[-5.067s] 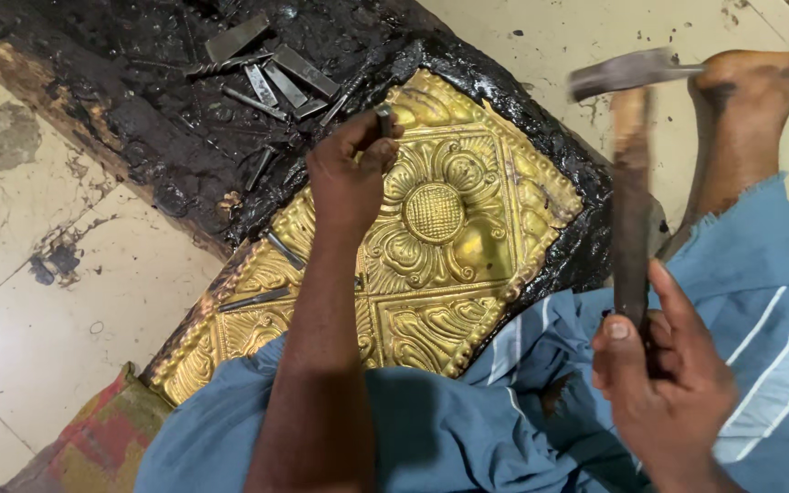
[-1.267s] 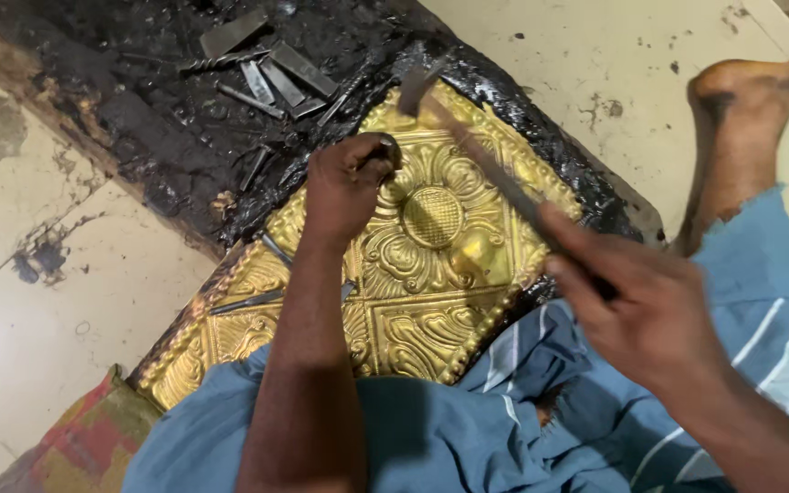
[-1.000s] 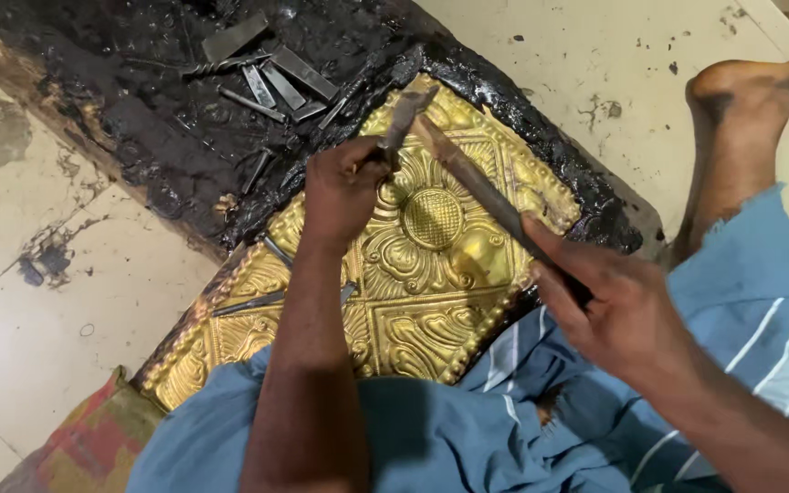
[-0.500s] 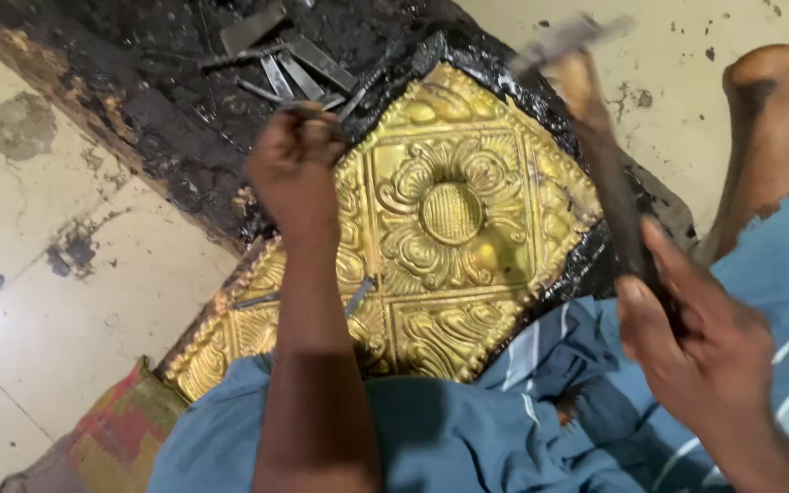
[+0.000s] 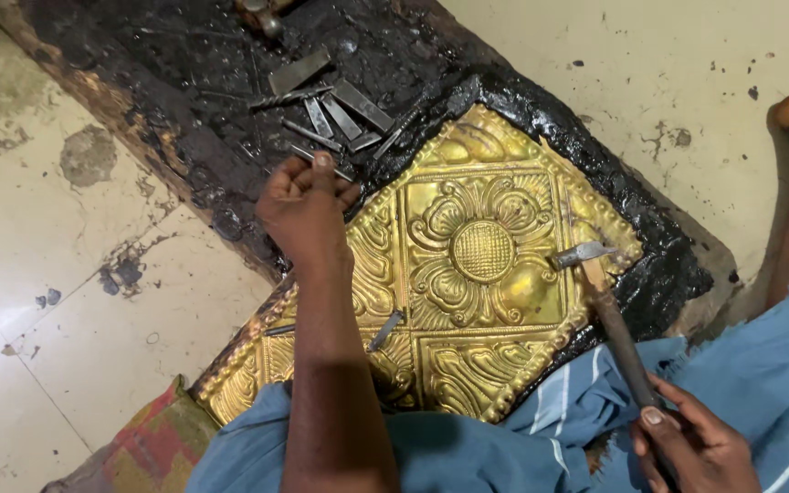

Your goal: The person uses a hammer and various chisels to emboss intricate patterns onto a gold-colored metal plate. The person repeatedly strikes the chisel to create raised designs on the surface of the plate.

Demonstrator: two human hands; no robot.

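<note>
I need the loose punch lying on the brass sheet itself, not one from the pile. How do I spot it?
Start at the gold embossed sheet with the flower medallion, set in black pitch. Just beside the left forearm, below the flower, lies a short grey steel punch, slanted. Unlike the punches heaped on the pitch above the left hand, it rests alone on gold.

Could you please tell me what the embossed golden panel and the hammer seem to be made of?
The embossed golden panel looks like thin brass or gilt sheet metal: shiny yellow, raised floral relief. The hammer in the right hand seems to have a grey steel head on a dark wooden handle.
</note>
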